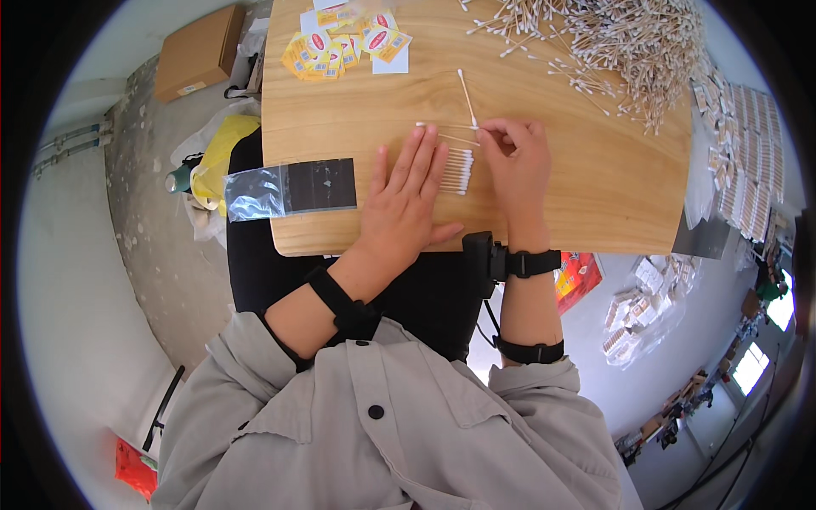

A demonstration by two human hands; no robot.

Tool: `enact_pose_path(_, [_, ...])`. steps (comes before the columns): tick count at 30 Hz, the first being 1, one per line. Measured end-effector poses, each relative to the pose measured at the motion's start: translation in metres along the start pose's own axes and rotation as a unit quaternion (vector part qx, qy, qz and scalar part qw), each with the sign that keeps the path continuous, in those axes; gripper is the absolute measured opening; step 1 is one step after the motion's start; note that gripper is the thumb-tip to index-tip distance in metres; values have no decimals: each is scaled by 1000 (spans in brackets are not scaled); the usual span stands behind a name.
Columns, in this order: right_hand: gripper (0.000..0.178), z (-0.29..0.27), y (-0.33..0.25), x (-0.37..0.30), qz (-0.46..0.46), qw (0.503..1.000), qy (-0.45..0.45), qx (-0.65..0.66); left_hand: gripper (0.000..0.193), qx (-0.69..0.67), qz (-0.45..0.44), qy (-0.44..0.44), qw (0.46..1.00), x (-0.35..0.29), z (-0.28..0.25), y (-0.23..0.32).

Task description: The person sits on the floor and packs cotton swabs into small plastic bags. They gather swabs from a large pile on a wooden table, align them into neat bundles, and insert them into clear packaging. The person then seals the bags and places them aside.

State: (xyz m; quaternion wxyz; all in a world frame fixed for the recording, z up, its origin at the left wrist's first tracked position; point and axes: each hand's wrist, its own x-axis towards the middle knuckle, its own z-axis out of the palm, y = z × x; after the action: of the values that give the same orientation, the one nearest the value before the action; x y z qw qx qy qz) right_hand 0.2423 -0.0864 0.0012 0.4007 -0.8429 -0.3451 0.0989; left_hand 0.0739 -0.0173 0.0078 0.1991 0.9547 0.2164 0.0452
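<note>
"Where do the swabs lie?"

"In a row on the table, between the two hands, its left ends out of sight behind the left hand. Just beyond the row a few loose ones cross, and one loose swab points away from it. The pile is well beyond the row, to its right."

"Awkward to handle, are they?"

"Nearly weightless, I'd say: stiff, thin sticks that could roll or snap, with soft tips that squash. I'd take one by the stick, close under the cotton, and lightly."

"How are the hands set?"

"The left lies palm down at the row's left, three fingers together, little finger apart, thumb stuck out on the row's near side. The right hand is at the row's right, wrist almost straight, thumb and forefinger pinching a swab's end. Which of the crossing ones it has, I can't quite tell."
</note>
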Motion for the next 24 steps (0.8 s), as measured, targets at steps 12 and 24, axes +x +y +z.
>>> enact_pose_path(12, [28,14,-11,-9,43,978,83,185,106,-11,3,-5,1000,1,-3,-1])
enact_pose_path(24, [35,95,-67,-68,-77,965,12,251,106,87,-41,-25,995,-47,-28,-49])
